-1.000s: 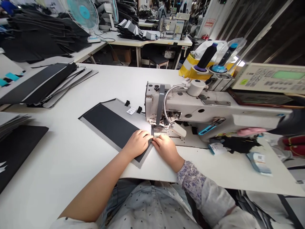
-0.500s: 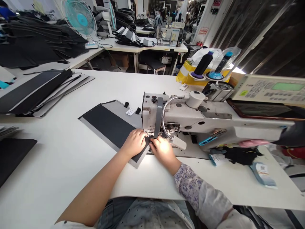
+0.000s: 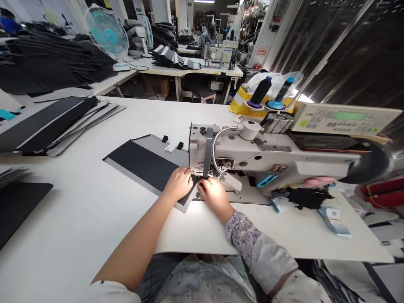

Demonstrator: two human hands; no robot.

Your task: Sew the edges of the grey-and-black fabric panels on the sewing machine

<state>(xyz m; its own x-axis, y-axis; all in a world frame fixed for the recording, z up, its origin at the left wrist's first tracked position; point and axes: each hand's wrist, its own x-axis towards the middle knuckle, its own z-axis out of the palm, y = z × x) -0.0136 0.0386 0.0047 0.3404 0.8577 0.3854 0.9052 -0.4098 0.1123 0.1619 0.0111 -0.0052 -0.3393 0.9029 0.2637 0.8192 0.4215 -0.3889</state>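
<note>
A grey fabric panel (image 3: 176, 155) with a broad black band (image 3: 148, 166) lies slanted across the table, its right end at the head of a sewing machine (image 3: 221, 147). Two small black tabs (image 3: 180, 145) and a white label (image 3: 170, 148) show along its far edge. My left hand (image 3: 179, 184) lies on the black band with its fingers bent and closed on the panel beside the needle area. Close by on the right, my right hand (image 3: 214, 194) has thumb and fingers pinched together just below the presser foot. Whatever lies between those fingertips is hidden.
Stacked panels (image 3: 57, 124) lie at the left, with a dark piece (image 3: 25, 206) nearer. A blue cutter (image 3: 267, 181) is on the machine arm. Thread cones (image 3: 261, 90) and a control box (image 3: 347, 118) stand behind. Black scraps (image 3: 306, 197) and a label bundle (image 3: 334, 221) lie right.
The panel's near corner has shifted slightly away from me and to the right. Both hands stay by the needle in much the same pose. My view has tilted and turned a little.
</note>
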